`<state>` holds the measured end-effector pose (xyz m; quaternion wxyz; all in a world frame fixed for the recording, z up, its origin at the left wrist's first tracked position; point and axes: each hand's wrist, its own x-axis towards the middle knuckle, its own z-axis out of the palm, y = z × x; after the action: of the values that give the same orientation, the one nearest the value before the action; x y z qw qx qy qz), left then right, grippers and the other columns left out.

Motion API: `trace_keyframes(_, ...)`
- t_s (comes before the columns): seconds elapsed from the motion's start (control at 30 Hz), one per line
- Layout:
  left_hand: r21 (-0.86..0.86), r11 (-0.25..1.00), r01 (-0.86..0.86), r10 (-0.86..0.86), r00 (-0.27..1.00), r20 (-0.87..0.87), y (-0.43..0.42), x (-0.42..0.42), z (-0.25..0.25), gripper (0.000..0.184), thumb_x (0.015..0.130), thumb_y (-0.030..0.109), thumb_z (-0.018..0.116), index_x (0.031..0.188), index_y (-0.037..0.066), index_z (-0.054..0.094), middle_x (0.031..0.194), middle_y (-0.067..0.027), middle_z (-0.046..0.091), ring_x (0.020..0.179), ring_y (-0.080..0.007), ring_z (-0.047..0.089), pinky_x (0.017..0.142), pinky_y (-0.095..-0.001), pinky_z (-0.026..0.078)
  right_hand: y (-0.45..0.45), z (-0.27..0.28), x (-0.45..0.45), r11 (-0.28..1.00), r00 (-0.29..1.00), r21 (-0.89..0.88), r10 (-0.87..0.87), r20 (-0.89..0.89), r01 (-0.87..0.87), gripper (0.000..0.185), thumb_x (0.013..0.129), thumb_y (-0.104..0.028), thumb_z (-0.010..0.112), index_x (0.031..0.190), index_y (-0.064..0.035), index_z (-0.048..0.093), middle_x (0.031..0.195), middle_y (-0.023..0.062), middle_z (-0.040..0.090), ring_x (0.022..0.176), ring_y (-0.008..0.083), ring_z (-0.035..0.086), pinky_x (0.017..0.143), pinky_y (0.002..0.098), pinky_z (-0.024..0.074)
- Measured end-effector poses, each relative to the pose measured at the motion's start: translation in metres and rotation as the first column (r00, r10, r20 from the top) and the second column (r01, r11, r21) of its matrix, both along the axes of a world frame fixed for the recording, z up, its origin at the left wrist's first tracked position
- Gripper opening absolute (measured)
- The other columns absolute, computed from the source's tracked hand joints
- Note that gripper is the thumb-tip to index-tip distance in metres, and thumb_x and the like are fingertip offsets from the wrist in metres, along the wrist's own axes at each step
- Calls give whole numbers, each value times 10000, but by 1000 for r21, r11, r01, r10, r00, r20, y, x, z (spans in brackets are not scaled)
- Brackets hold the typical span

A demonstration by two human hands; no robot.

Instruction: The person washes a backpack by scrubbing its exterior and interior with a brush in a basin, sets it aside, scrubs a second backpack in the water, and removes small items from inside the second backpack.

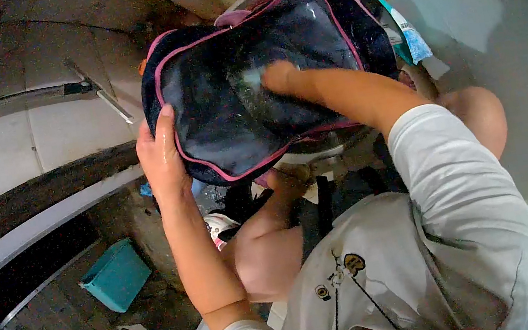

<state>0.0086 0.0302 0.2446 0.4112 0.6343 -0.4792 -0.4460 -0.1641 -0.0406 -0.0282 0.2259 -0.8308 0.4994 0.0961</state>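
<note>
A dark backpack with pink piping lies tilted in front of me, its broad panel wet, shiny and facing up. My left hand is closed on the bag's left edge, thumb on top of the panel and fingers behind it. Over the middle of the panel, my right hand is blurred by motion with its fingers curled. A pale, smeared shape shows at its fingertips, too blurred to name. Whitish suds or wet marks spread on the panel around that hand.
Under the bag, part of a round rim shows. A teal and white packet stands behind the bag's right side. At lower left, a teal bin sits on dark tiles. A pale wall rises at the right.
</note>
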Motion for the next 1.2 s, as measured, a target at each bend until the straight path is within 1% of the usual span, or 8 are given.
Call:
trace_keyframes(0.13, 23, 1000, -12, 14, 994, -112, -3, 2, -5, 341, 777, 281, 558, 945, -15, 532, 841, -58, 575, 700, -135, 524, 652, -238, 414, 11, -11, -3, 896, 885, -6, 437, -160, -444, 198, 753, -157, 479, 884, -102, 617, 872, 96, 614, 810, 273, 599, 661, 395, 489)
trace_keyframes(0.23, 11, 1000, 4, -3, 994, -110, 0, -7, -3, 347, 776, 287, 563, 952, -10, 532, 855, -62, 579, 715, -141, 531, 664, -246, 418, -23, 47, -6, 993, 994, -44, -106, -1, 105, 200, 740, -140, 483, 863, -87, 631, 909, 91, 609, 835, 262, 594, 664, 389, 494)
trace_keyframes(0.47, 57, 998, 29, -25, 997, -74, -4, -9, -8, 386, 775, 301, 559, 985, -20, 527, 884, -71, 582, 752, -150, 531, 701, -252, 411, 10, 60, -14, 953, 943, 42, 301, -138, -298, 212, 740, -131, 478, 889, -81, 621, 915, 96, 610, 829, 276, 594, 658, 389, 495)
trace_keyframes(0.6, -9, 995, 97, -96, 992, 77, 1, -12, -4, 394, 776, 307, 555, 985, -26, 532, 895, -73, 581, 767, -155, 526, 718, -261, 403, -20, 18, -7, 992, 990, -51, -119, -74, 115, 221, 782, -167, 449, 919, -112, 614, 895, 92, 613, 819, 271, 597, 641, 395, 499)
trace_keyframes(0.7, -11, 999, 43, -43, 999, -18, -2, -16, -1, 257, 801, 185, 552, 941, -30, 536, 831, -36, 568, 710, -91, 492, 665, -211, 401, 36, -25, -3, 928, 914, 45, 373, -158, -370, 240, 781, -160, 445, 952, -118, 608, 967, 113, 589, 870, 292, 580, 694, 411, 487)
trace_keyframes(0.93, -1, 997, 77, -77, 997, 17, 2, -13, -8, 280, 799, 191, 552, 963, -35, 532, 841, -51, 570, 727, -100, 503, 676, -216, 406, -16, 16, -2, 948, 949, 46, -316, 14, 315, 256, 772, -134, 430, 968, -79, 587, 882, 130, 610, 847, 301, 586, 678, 405, 487)
trace_keyframes(1.03, 12, 1000, 16, -16, 1000, 7, -2, -9, -13, 280, 797, 184, 554, 965, -39, 532, 860, -69, 578, 753, -117, 520, 693, -221, 411, 34, -16, -3, 974, 969, 120, 207, -137, -192, 267, 754, -128, 431, 966, -103, 591, 955, 144, 588, 898, 298, 566, 744, 400, 463)
trace_keyframes(1.2, 33, 999, 13, -13, 1000, 0, 1, -11, -14, 266, 799, 185, 553, 948, -35, 540, 853, -63, 579, 736, -114, 523, 670, -222, 416, -9, 29, -17, 997, 998, -81, -1, -64, -4, 245, 767, -179, 460, 934, -75, 606, 921, 126, 607, 847, 289, 591, 674, 403, 484)
